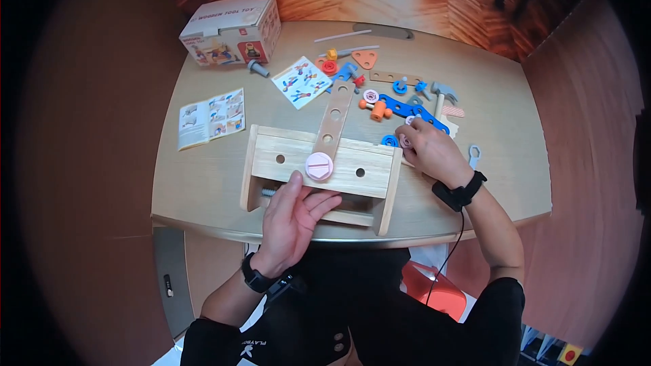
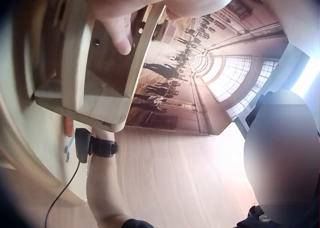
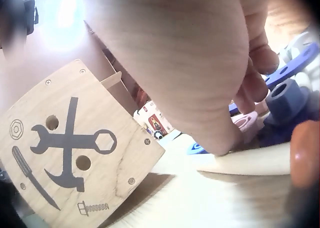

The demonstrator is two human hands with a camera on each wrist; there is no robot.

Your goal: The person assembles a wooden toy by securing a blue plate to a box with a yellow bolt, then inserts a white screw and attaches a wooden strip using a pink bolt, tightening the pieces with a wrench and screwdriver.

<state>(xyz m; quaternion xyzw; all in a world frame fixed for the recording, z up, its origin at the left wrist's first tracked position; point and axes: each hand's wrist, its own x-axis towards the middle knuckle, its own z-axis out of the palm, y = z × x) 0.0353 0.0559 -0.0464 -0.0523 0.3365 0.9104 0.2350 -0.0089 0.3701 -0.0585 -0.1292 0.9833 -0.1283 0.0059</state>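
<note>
A wooden toolbox (image 1: 369, 152) stands near the table's front edge. A strip with holes (image 1: 336, 112) lies against its panel, with a large pink slotted screw head (image 1: 319, 167) at the strip's lower end. My left hand (image 1: 291, 224) holds the toolbox at that panel, thumb on the face below the screw and fingers reaching under into the box; the left wrist view shows a finger (image 2: 120, 35) inside. Beyond the box's right end, my right hand (image 1: 434, 152) pinches a pink nut (image 3: 246, 122) among the loose parts. A blue nut (image 1: 390, 141) lies beside those fingertips.
Around the right hand lie a blue perforated strip (image 1: 424, 116), an orange piece (image 1: 378, 111), a hammer (image 1: 442, 91) and a wrench (image 1: 474, 156). Farther back are instruction sheets (image 1: 211, 118), a grey bolt (image 1: 258, 68) and the toy's carton (image 1: 230, 30).
</note>
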